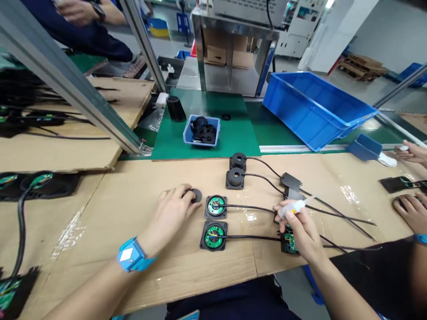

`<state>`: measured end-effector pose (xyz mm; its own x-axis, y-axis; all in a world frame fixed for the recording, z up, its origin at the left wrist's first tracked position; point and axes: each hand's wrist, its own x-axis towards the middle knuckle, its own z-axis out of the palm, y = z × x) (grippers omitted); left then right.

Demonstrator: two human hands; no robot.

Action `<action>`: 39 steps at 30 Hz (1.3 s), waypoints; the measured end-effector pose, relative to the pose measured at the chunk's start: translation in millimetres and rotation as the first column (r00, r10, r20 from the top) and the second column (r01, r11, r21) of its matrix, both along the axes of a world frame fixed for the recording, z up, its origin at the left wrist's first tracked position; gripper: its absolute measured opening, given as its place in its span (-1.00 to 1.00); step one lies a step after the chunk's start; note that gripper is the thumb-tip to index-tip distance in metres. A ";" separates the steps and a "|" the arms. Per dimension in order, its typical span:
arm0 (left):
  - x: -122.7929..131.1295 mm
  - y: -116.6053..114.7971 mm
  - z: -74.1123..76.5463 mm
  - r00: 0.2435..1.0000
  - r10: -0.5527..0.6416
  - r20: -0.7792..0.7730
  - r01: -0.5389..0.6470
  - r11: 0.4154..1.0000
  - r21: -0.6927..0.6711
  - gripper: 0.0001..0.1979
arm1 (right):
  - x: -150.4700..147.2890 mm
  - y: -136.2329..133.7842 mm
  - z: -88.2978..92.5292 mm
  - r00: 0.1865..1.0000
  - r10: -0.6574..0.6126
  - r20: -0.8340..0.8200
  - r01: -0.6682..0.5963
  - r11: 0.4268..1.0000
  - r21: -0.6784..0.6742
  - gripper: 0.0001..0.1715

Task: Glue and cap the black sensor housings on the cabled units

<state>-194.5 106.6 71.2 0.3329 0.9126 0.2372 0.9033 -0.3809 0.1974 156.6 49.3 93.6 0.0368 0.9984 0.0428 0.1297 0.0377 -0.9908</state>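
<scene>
My left hand point(174, 205), with a blue strap on its wrist, has its fingers closed round the edge of a black round cap point(197, 196) on the cardboard. My right hand point(305, 231) grips a small white glue bottle point(291, 208) with a thin clear nozzle pointing up to the right. Between the hands lie two square black housings, a farther one point(215, 206) and a nearer one point(214, 235), each showing a round green circuit board. Black cables run from them to small boxes; the nearer box point(289, 242) shows a green board, and my right hand partly covers the other.
Two black housings with raised round tops point(235, 178) lie farther back, cabled to closed black boxes point(291, 181). Beyond are a small blue bin point(202, 143) of black parts, a black cup point(176, 109) and a large blue crate point(316, 111). A co-worker's hands point(412, 206) are at right.
</scene>
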 end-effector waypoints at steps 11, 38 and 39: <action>17.3 -56.1 -8.7 0.833 -0.242 0.498 0.346 0.930 -0.127 -0.22 | -45.9 -2.9 1.6 0.908 0.038 -0.418 -0.092 0.990 -0.109 -0.66; 41.5 -80.3 2.8 0.806 -0.261 0.531 0.279 0.959 0.047 -0.37 | -55.9 43.6 14.3 0.945 0.001 -0.328 0.014 0.999 0.043 -0.51; 42.0 -80.3 2.5 0.809 -0.263 0.527 0.279 0.959 0.050 -0.37 | -59.1 41.3 16.6 0.949 0.016 -0.314 0.005 0.998 0.065 -0.51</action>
<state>-152.5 26.4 73.7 0.4012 0.8130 0.4220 0.5218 -0.5815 0.6242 97.6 90.6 110.2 0.0530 0.9942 0.0939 -0.1881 0.1023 -0.9768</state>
